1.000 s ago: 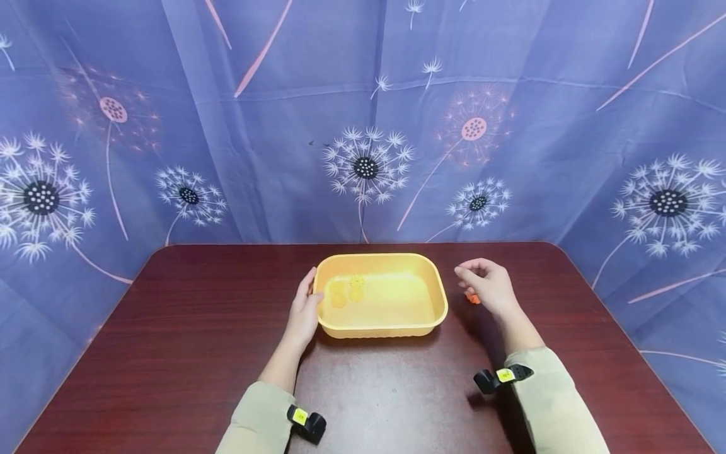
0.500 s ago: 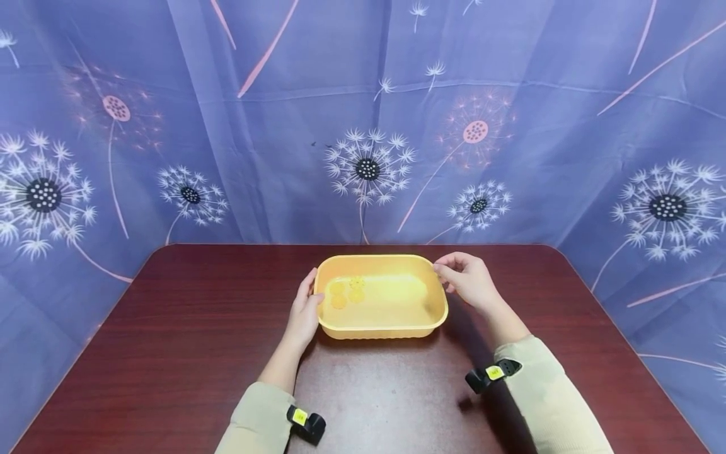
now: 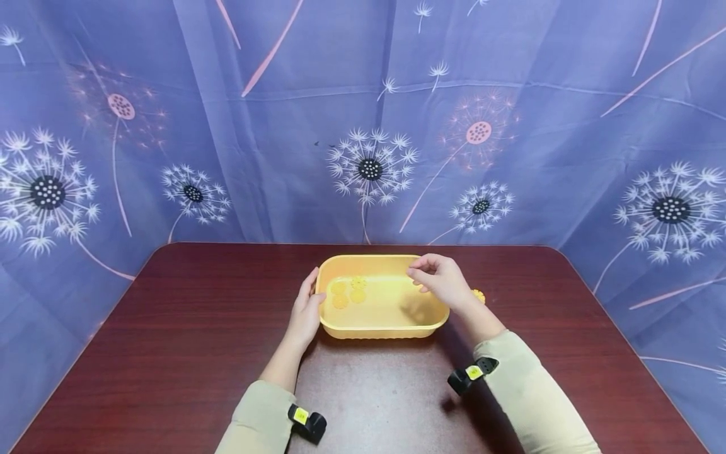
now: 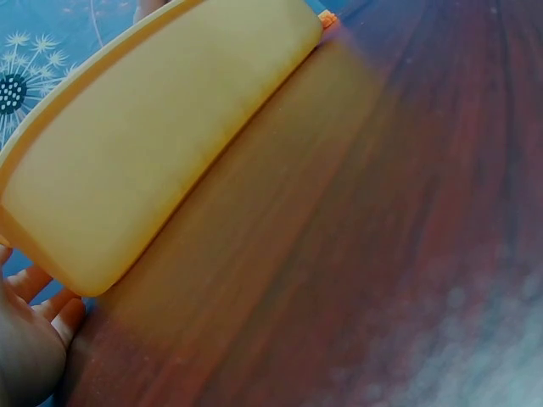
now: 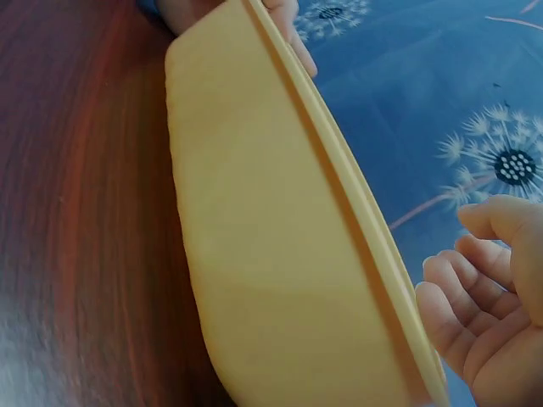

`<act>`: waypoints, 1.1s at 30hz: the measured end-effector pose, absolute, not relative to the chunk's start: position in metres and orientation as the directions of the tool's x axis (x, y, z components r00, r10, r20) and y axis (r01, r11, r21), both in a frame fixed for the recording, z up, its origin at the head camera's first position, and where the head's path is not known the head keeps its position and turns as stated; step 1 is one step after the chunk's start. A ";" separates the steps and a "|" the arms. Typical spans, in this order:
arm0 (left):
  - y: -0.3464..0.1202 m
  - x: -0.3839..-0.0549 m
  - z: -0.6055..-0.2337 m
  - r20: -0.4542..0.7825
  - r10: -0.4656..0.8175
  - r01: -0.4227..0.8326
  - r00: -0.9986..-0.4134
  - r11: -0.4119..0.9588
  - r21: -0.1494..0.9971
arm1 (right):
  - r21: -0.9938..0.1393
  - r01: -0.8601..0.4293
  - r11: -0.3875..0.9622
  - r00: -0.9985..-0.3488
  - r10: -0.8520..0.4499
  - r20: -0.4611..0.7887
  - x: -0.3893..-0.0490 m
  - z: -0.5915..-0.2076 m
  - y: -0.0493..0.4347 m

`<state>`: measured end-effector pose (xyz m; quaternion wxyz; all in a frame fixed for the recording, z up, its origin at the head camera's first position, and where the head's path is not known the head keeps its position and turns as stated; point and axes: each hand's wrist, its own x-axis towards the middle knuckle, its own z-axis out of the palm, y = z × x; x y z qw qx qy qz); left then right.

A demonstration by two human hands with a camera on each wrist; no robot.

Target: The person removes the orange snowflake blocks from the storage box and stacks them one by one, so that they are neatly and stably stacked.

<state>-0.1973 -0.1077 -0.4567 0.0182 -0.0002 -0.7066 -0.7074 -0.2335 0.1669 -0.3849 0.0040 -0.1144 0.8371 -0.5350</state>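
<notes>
A yellow plastic tray (image 3: pixel 374 328) stands on the table, and its outer wall (image 4: pixel 144 144) fills much of the left wrist view. My left hand (image 3: pixel 305 314) grips its left end, thumb over the rim and fingers outside. Several small yellow flower-like pieces (image 3: pixel 340 301) lie inside, at the left. Over the right part of the tray is my right hand (image 3: pixel 445 284), thumb and forefinger close together. Whether something small sits between these fingertips cannot be made out; the right wrist view shows the other fingers curled. An orange-yellow piece (image 3: pixel 479 295) lies on the table, partly behind the right wrist.
The dark red wooden table (image 3: pixel 187 340) reaches back to a blue curtain (image 3: pixel 295 157) with dandelion prints, which also hangs along both sides. Black straps with cameras circle both sleeves, the left camera (image 3: pixel 311 427) low over the table.
My right hand has moved left from beside the tray, over its right rim, to above its inside. The orange-yellow piece beside the tray shows from behind the wrist. My left hand keeps its grip.
</notes>
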 end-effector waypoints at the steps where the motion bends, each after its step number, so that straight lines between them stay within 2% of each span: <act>1: -0.108 -0.198 -0.457 0.026 -0.026 0.026 -0.999 -0.001 1.000 | -0.892 -0.191 0.410 -0.973 -0.201 0.116 -0.234 -0.386 0.164; 9: -0.108 -0.199 -0.459 0.030 -0.040 0.029 -0.999 0.039 0.999 | -0.855 -0.231 0.464 -0.961 -0.243 0.128 -0.239 -0.394 0.141; 16: -0.108 -0.197 -0.458 0.014 -0.038 0.012 -0.999 0.049 0.999 | -0.780 -0.293 0.553 -0.944 -0.297 0.143 -0.239 -0.396 0.118; 24: -0.109 -0.196 -0.458 0.037 -0.041 0.036 -0.998 0.042 0.998 | -0.770 -0.286 0.571 -0.938 -0.332 0.102 -0.242 -0.398 0.096; 33: -0.109 -0.197 -0.458 0.020 -0.034 0.019 -0.999 0.032 0.999 | -0.799 -0.284 0.531 -0.931 -0.351 0.097 -0.249 -0.411 0.089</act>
